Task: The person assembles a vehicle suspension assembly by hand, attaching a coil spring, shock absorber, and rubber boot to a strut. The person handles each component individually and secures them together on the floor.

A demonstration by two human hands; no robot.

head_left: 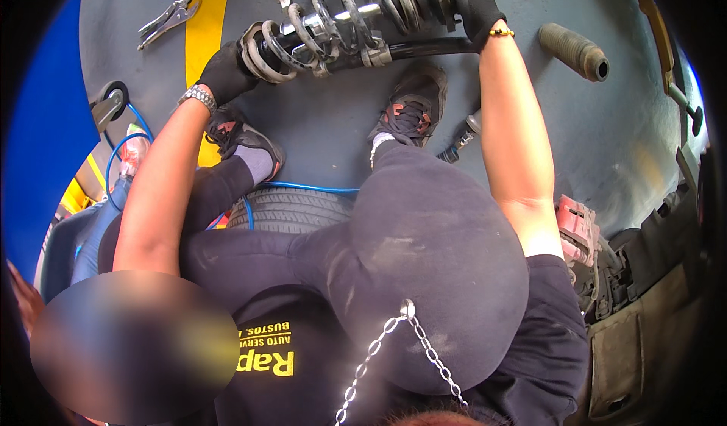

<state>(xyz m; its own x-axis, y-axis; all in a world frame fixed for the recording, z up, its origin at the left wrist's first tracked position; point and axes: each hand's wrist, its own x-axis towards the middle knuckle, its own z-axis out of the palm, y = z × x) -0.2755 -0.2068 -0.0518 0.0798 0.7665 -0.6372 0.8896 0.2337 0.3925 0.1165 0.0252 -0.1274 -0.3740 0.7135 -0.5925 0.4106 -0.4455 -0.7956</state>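
Note:
A strut with its coil spring (347,13) lies crosswise in front of me, between my hands. Metal clamps on rods, which look like spring compressors (432,46), grip the coils along both sides. My left hand (229,74), in a black glove, is closed on the ring-shaped left end of the strut; its fingers are partly hidden behind that end. At the other end my right hand (477,11), gloved too, wraps around the dark mount, with its fingers partly out of sight. My shoes (415,104) stand on the floor just below the strut.
Locking pliers (168,21) lie at the far left, and a ribbed dust boot (573,51) at the right. I sit by a tyre (291,208) crossed by a blue hose (314,188). A red brake caliper (577,229) is at the right. A person's hand (26,297) shows at the left edge.

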